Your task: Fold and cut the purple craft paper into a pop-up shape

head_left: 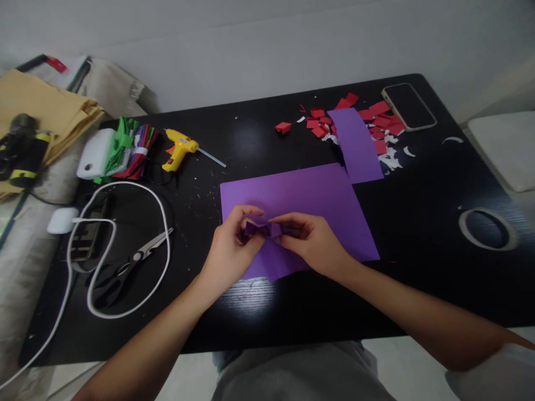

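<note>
A small folded piece of purple paper [262,229] is pinched between both hands just above a large purple sheet [309,195] lying on the black table [418,245]. My left hand [232,250] grips its left end with curled fingers. My right hand [311,242] grips the right end with thumb and fingertips. Both hands are closed on the piece.
A purple strip [359,145] lies behind the sheet among red and white paper scraps [382,125]. A phone [408,106] sits at the back right. A yellow glue gun [179,149], folded coloured paper [131,147], black scissors [129,267] and a white cable [163,223] lie to the left.
</note>
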`<act>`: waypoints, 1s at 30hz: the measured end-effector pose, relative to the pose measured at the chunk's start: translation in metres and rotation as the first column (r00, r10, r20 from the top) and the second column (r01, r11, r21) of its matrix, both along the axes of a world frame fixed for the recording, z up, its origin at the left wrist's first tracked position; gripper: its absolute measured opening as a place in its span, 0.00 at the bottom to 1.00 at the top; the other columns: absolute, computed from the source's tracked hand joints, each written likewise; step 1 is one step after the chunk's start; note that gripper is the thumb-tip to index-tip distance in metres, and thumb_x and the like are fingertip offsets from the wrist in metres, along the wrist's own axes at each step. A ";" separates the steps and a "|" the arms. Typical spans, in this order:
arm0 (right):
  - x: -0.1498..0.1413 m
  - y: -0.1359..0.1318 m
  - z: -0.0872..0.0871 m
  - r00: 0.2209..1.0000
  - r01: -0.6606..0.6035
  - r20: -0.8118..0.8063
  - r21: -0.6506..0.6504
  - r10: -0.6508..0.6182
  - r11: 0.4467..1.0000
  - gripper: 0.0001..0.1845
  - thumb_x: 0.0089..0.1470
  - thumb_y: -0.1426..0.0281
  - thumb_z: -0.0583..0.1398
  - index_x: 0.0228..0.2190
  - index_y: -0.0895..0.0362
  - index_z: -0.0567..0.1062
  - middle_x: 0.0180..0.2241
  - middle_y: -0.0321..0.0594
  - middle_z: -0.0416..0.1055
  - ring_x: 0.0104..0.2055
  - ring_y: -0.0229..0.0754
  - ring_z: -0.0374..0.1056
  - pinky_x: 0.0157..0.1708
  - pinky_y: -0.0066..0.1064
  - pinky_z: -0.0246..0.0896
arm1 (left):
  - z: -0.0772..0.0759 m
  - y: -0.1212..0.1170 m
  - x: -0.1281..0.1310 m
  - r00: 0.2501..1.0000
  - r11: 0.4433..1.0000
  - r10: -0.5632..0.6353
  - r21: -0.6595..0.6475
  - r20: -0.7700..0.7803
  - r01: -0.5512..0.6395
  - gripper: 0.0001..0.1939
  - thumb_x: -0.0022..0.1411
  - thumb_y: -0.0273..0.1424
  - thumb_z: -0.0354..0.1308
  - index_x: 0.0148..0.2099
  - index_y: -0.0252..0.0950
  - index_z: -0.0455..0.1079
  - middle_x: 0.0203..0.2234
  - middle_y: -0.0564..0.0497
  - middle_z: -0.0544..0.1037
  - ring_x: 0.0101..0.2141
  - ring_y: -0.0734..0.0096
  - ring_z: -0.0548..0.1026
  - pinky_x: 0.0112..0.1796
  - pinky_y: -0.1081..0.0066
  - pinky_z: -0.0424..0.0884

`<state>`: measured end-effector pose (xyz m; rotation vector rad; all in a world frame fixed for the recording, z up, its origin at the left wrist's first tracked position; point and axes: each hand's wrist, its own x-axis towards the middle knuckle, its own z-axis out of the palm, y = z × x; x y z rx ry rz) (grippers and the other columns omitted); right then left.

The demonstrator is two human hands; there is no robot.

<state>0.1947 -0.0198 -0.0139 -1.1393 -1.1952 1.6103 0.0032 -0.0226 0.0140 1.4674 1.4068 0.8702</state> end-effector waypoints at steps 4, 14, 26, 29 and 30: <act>-0.001 -0.005 0.000 0.995 0.012 0.095 0.077 -0.019 0.997 0.16 0.52 0.73 0.69 0.44 0.52 0.84 0.46 0.40 0.85 0.49 0.47 0.82 0.55 0.42 0.77 | -0.003 -0.001 -0.002 0.998 1.000 0.027 0.008 -0.065 -0.027 0.16 0.58 0.25 0.62 0.50 0.39 0.73 0.39 0.52 0.81 0.27 0.74 0.75 0.29 0.73 0.68; -0.005 -0.013 0.000 0.985 0.030 0.166 0.096 -0.046 0.995 0.18 0.52 0.68 0.71 0.46 0.52 0.84 0.43 0.41 0.85 0.45 0.48 0.83 0.51 0.43 0.80 | -0.010 -0.001 0.000 1.000 0.996 0.024 -0.087 -0.020 -0.025 0.16 0.60 0.27 0.62 0.50 0.38 0.71 0.33 0.53 0.78 0.27 0.70 0.76 0.30 0.70 0.69; 0.001 0.001 0.012 0.993 -0.058 -0.109 -0.154 0.042 0.986 0.15 0.47 0.61 0.75 0.38 0.52 0.85 0.40 0.38 0.85 0.46 0.47 0.81 0.53 0.43 0.75 | 0.001 0.002 -0.008 0.997 0.996 -0.082 0.036 -0.009 0.083 0.10 0.65 0.29 0.61 0.49 0.38 0.76 0.26 0.56 0.71 0.27 0.73 0.70 0.30 0.72 0.66; 0.002 0.002 0.014 0.990 -0.066 -0.136 -0.208 0.038 0.976 0.15 0.47 0.61 0.75 0.37 0.53 0.85 0.39 0.39 0.85 0.46 0.47 0.80 0.52 0.43 0.75 | 0.000 0.002 -0.006 0.995 0.995 -0.073 0.069 -0.071 0.078 0.04 0.66 0.31 0.63 0.42 0.38 0.76 0.28 0.54 0.73 0.28 0.73 0.71 0.30 0.72 0.67; 0.001 0.002 0.014 0.989 -0.065 -0.141 -0.214 0.035 0.975 0.14 0.47 0.61 0.75 0.36 0.53 0.84 0.39 0.38 0.85 0.46 0.47 0.80 0.52 0.42 0.75 | -0.001 0.001 -0.005 0.994 0.994 -0.076 0.069 -0.079 0.082 0.03 0.66 0.31 0.63 0.41 0.38 0.75 0.29 0.54 0.74 0.28 0.73 0.71 0.31 0.72 0.68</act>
